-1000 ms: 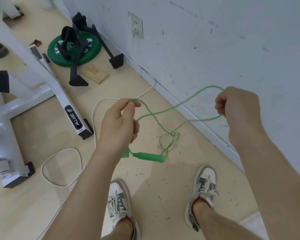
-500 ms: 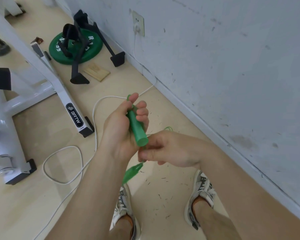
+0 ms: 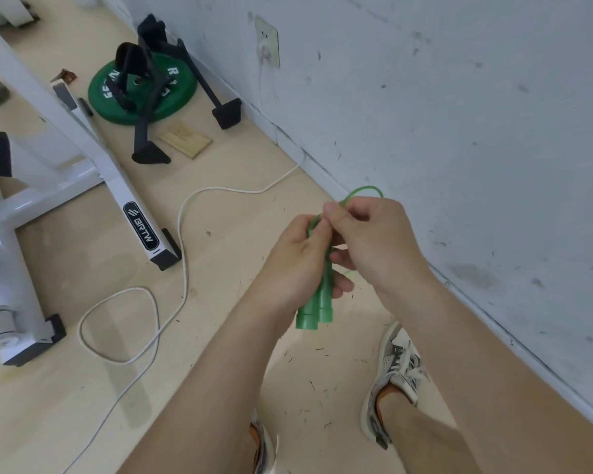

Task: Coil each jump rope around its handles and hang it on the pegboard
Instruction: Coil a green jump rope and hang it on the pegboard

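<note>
Both green handles [image 3: 314, 313] are now lying side by side in the left hand [image 3: 295, 261], which is gripping them in a closed fist. Half a second back it was holding only one, the other dangling below. The right hand [image 3: 380, 241] is pinching the green cord [image 3: 365, 189] at the top of the handles, with a small loop standing up toward the wall [image 3: 459, 131]. A second ago that cord was stretching wide between the hands. Judging from this, gathering is finishing and wrapping is starting. The rope is hanging in mid-air, close to the wall. No container or pegboard is showing along the wall.
</note>
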### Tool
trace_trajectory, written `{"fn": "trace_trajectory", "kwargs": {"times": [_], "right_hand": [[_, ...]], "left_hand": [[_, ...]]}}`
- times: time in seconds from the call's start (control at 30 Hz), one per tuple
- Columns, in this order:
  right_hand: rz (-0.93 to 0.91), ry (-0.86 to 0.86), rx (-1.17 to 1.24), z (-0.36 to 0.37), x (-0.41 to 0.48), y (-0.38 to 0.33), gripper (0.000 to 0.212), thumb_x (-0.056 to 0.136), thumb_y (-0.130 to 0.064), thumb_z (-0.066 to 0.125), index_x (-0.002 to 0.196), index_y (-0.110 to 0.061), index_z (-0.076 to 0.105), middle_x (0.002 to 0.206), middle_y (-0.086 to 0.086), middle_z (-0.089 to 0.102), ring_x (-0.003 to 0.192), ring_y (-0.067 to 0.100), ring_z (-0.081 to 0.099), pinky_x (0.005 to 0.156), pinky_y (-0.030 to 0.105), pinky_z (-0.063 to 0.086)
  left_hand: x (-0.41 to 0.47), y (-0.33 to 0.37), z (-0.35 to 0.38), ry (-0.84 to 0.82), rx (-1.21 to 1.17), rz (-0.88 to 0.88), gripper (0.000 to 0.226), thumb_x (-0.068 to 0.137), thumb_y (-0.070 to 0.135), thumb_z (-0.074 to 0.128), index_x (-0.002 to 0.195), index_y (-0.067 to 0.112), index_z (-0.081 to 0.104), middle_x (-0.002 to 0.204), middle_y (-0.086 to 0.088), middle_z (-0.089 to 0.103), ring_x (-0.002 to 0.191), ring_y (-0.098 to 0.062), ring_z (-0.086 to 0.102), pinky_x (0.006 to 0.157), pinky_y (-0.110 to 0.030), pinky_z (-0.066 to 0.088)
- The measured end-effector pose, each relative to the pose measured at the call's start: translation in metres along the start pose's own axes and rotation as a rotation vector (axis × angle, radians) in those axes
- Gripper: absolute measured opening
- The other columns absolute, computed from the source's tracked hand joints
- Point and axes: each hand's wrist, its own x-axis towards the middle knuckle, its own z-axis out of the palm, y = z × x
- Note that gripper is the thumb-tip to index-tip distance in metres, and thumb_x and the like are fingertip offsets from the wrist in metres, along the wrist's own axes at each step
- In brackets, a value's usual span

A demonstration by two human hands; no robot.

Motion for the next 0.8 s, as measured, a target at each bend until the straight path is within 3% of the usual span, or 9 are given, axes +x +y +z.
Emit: {"fn": "trace_trajectory", "kwargs": {"times": [0.07, 0.13, 0.2, 0.3, 0.4, 0.5, 0.57, 0.63, 0.8], "right_hand": [[-0.085, -0.03, -0.169, -0.001, 0.001, 0.001, 0.029, 0.098, -0.03, 0.054, 0.082, -0.009, 0.066, 0.064, -0.002, 0.065, 0.05, 0.004, 0.057, 0.056, 0.02, 0.05], [-0.103, -0.081, -0.292, 0.0, 0.0, 0.003, 0.031, 0.096, -0.043, 0.051, 0.101, -0.016, 0.065, 0.08, -0.005, 0.069, 0.062, -0.001, 0.061, 0.061, 0.014, 0.05], [0.088, -0.226, -0.137, 0.001, -0.005, 0.004, 0.05, 0.093, -0.057, 0.049, 0.126, -0.021, 0.054, 0.114, 0.004, 0.063, 0.088, 0.006, 0.067, 0.074, 0.029, 0.06], [0.272, -0.463, 0.094, 0.001, -0.016, -0.001, 0.044, 0.097, -0.049, 0.05, 0.132, -0.023, 0.046, 0.122, 0.004, 0.061, 0.103, 0.023, 0.067, 0.074, 0.044, 0.062], [0.233, -0.545, 0.072, -0.002, -0.019, -0.004, 0.026, 0.101, -0.035, 0.05, 0.125, -0.028, 0.047, 0.113, 0.008, 0.067, 0.093, 0.024, 0.072, 0.071, 0.042, 0.062], [0.224, -0.599, 0.024, -0.008, -0.017, -0.004, 0.028, 0.102, -0.026, 0.049, 0.112, -0.003, 0.062, 0.106, 0.02, 0.069, 0.089, 0.028, 0.072, 0.069, 0.039, 0.062], [0.231, -0.646, 0.045, -0.011, -0.018, -0.005, 0.029, 0.102, -0.023, 0.05, 0.109, 0.001, 0.063, 0.099, 0.021, 0.07, 0.083, 0.027, 0.071, 0.065, 0.034, 0.06], [0.282, -0.712, 0.122, -0.012, -0.02, -0.007, 0.028, 0.103, -0.022, 0.047, 0.111, 0.003, 0.058, 0.091, 0.019, 0.067, 0.073, 0.027, 0.071, 0.058, 0.03, 0.058], [0.375, -0.782, 0.32, -0.01, -0.024, -0.011, 0.017, 0.103, -0.017, 0.046, 0.109, -0.003, 0.053, 0.083, 0.014, 0.061, 0.062, 0.027, 0.068, 0.044, 0.026, 0.053]], "left_hand": [[0.004, -0.004, 0.0, 0.059, 0.121, 0.064, 0.03, 0.101, 0.024, 0.04, 0.102, 0.001, 0.059, 0.064, -0.004, 0.056, 0.05, -0.019, 0.048, 0.05, -0.028, 0.041], [0.005, -0.006, 0.0, 0.134, 0.143, 0.103, 0.031, 0.098, 0.019, 0.041, 0.095, -0.006, 0.059, 0.063, -0.01, 0.049, 0.056, -0.018, 0.043, 0.053, -0.03, 0.037], [0.004, -0.003, 0.001, 0.187, -0.031, 0.076, 0.03, 0.098, 0.02, 0.044, 0.088, -0.004, 0.058, 0.07, -0.013, 0.049, 0.063, -0.021, 0.045, 0.059, -0.036, 0.042], [0.005, 0.003, 0.0, 0.228, -0.353, 0.013, 0.03, 0.098, 0.029, 0.049, 0.076, 0.011, 0.056, 0.071, -0.01, 0.053, 0.067, -0.021, 0.053, 0.065, -0.037, 0.048], [0.006, 0.002, 0.001, 0.295, -0.31, 0.043, 0.031, 0.098, 0.031, 0.05, 0.074, 0.012, 0.057, 0.068, -0.003, 0.049, 0.059, -0.013, 0.051, 0.056, -0.027, 0.047], [0.008, 0.0, 0.0, 0.385, -0.172, 0.087, 0.024, 0.096, 0.028, 0.051, 0.079, 0.015, 0.062, 0.063, 0.006, 0.045, 0.06, -0.011, 0.046, 0.056, -0.027, 0.043], [0.01, -0.001, -0.001, 0.429, -0.16, 0.1, 0.02, 0.095, 0.025, 0.052, 0.08, 0.019, 0.064, 0.065, 0.007, 0.044, 0.062, -0.013, 0.044, 0.059, -0.029, 0.042], [0.01, -0.001, -0.001, 0.444, -0.162, 0.113, 0.018, 0.095, 0.026, 0.051, 0.083, 0.019, 0.062, 0.071, 0.004, 0.045, 0.062, -0.012, 0.043, 0.062, -0.029, 0.042], [0.013, 0.002, -0.008, 0.483, -0.244, 0.186, 0.018, 0.099, 0.023, 0.045, 0.088, 0.015, 0.056, 0.068, 0.005, 0.051, 0.052, -0.005, 0.041, 0.049, -0.019, 0.037]]}}
